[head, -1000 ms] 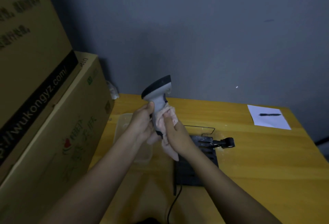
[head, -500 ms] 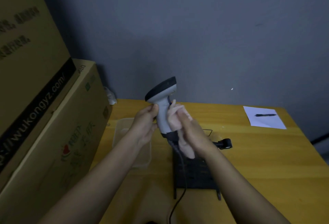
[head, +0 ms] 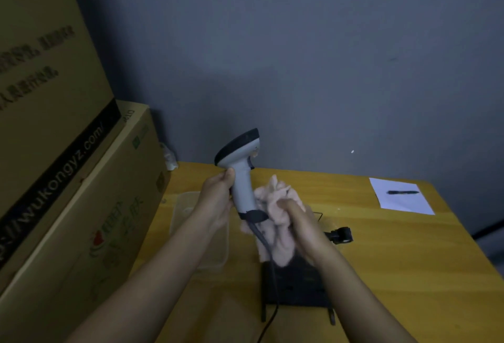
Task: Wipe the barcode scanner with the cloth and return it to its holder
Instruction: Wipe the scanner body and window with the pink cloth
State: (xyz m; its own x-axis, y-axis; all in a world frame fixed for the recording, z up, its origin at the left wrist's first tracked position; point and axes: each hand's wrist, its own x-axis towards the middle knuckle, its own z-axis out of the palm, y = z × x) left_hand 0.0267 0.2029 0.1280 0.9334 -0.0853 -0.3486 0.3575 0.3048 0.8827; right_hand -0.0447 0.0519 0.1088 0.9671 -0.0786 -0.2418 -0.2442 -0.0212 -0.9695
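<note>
One scanner (head: 242, 168) upright, head up-right.

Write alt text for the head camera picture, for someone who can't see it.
A left hand holds a grey barcode scanner upright over a yellow table, while the right hand presses a pink cloth against its handle. A black holder sits below; cardboard boxes stand left.
</note>
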